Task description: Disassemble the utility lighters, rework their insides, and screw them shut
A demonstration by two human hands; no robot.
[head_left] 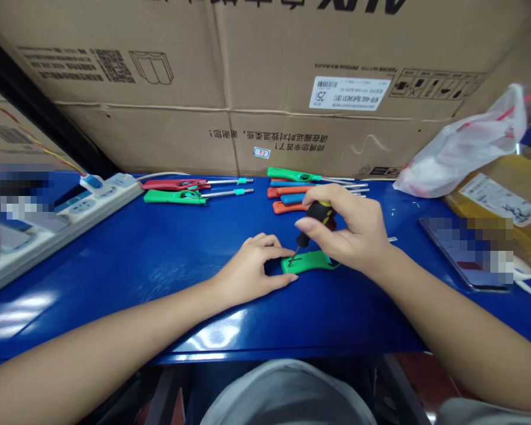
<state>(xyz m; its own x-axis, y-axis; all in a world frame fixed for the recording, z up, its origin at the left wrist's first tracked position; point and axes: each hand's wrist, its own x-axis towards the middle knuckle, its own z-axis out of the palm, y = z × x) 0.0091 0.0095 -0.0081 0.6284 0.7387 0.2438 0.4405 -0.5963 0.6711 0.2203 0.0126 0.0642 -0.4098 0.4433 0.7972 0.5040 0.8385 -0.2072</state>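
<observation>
A green long-nosed lighter (310,261) lies flat on the blue table, its handle end toward the left. Thumb and fingers of my left hand (261,265) pinch that handle end from both sides. My right hand (356,230) is wrapped round a short black and yellow screwdriver (319,213), tilted so that its tip meets the handle near the left end. Part of the lighter and most of its metal tube are hidden beneath my right hand. Just behind lie several orange, blue and green lighters (292,192), partly covered by my right hand.
A red lighter (177,185) and another green lighter (176,196) lie at the back left. A white power strip (77,206) runs along the left. A large cardboard box (248,77) walls off the back. On the right are a phone (462,254), a plastic bag (462,147) and a yellow-wrapped parcel (491,183).
</observation>
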